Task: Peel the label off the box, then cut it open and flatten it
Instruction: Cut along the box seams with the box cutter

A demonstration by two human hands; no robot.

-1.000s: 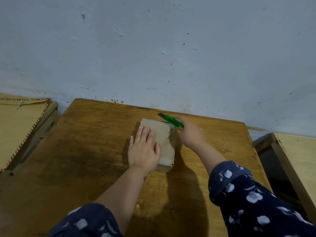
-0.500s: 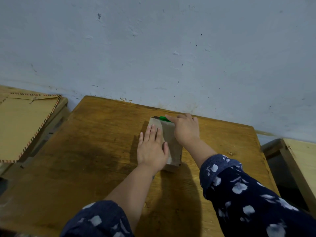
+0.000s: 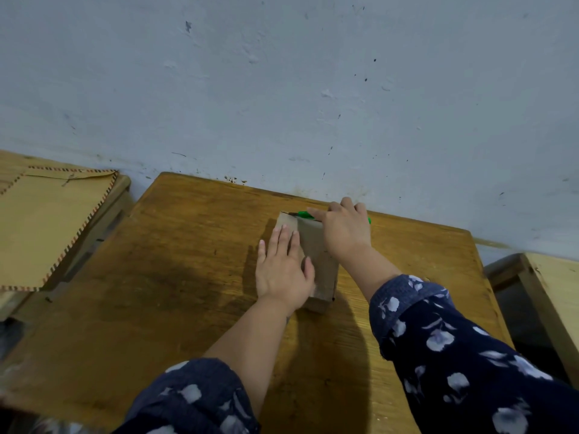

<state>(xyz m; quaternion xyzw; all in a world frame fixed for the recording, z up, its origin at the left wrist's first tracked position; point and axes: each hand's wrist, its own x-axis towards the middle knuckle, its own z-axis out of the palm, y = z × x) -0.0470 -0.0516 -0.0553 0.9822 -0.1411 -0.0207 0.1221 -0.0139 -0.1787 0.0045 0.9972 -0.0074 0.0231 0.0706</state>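
A small brown cardboard box [image 3: 316, 245] lies flat on the wooden table [image 3: 188, 261], near the wall. My left hand [image 3: 283, 267] presses flat on the box's left half, fingers spread. My right hand [image 3: 344, 230] grips a green utility knife [image 3: 305, 215] at the box's far edge, with the blade tip pointing left along that edge. Most of the knife's handle is hidden under my hand; its green end shows at the right. I cannot make out a label on the box.
A blue-grey wall [image 3: 313, 104] rises right behind the table. A tan stitched envelope [image 3: 47, 230] rests on a lower surface to the left. A pale wooden piece of furniture [image 3: 554, 292] stands at the right, past a dark gap.
My right hand has moved with the knife from the box's right corner to its far edge, blade now pointing left. My left hand stays pressed on the box. The view shifted slightly.
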